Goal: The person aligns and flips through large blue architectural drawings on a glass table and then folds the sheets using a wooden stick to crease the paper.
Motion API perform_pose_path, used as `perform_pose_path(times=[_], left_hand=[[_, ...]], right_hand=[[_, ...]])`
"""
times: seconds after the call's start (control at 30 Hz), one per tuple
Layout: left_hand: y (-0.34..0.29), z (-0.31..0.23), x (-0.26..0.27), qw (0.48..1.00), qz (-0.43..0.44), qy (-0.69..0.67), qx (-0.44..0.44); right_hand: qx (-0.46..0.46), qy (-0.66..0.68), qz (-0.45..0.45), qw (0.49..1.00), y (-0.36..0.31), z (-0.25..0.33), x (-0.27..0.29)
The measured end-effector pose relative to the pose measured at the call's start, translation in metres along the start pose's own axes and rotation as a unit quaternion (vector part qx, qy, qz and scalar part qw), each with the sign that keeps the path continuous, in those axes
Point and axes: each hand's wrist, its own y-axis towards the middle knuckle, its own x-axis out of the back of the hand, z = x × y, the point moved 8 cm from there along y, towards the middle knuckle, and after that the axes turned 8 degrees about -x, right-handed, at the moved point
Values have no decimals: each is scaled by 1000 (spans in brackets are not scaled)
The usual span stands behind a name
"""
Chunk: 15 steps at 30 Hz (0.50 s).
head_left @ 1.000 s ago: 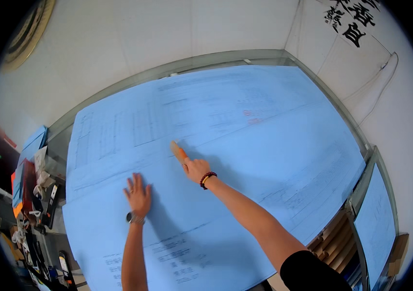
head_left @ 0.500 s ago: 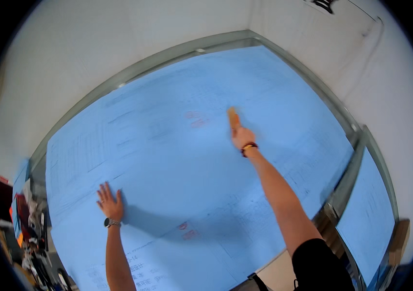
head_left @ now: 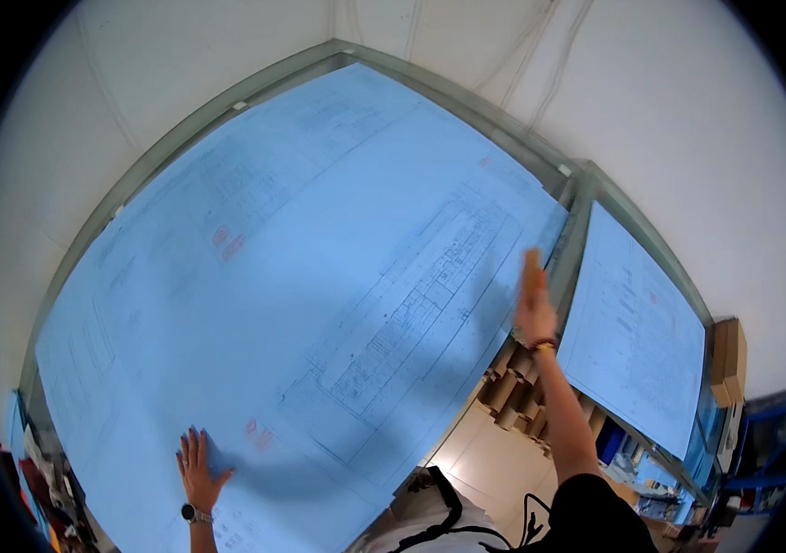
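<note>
A large light-blue sheet printed with a technical drawing (head_left: 273, 304) covers the table before me. My left hand (head_left: 199, 472) lies flat on its near left part, fingers spread, with a watch on the wrist. Over by the sheet's right edge, my right hand (head_left: 535, 313) is closed around a short, flat yellow-brown piece (head_left: 532, 262), whose top end sticks up past the fingers. Motion smears this hand, so the exact kind of piece does not show. Whether it touches the sheet, I cannot tell.
Another blue printed sheet (head_left: 637, 336) lies on a surface at the right. Brown cardboard tubes (head_left: 513, 387) are stored below the table's right side. Long cardboard boxes (head_left: 727, 361) stand at far right. A grey-green table frame (head_left: 466, 97) borders the white walls. Clutter fills the lower left.
My view has turned to the right. My right hand, with the yellow-brown piece, has gone from the sheet's middle to its right edge. My left hand stays flat on the sheet.
</note>
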Motion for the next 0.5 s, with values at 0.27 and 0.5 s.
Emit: perform_pose_path(times=[0.27, 0.5], left_hand=[[-23, 11, 19, 999, -39, 4, -3], [-127, -67, -18, 981, -135, -142, -1]], right_hand=[[-17, -41, -53, 998, 13, -119, 18], [242, -64, -123, 960, -41, 38, -13]])
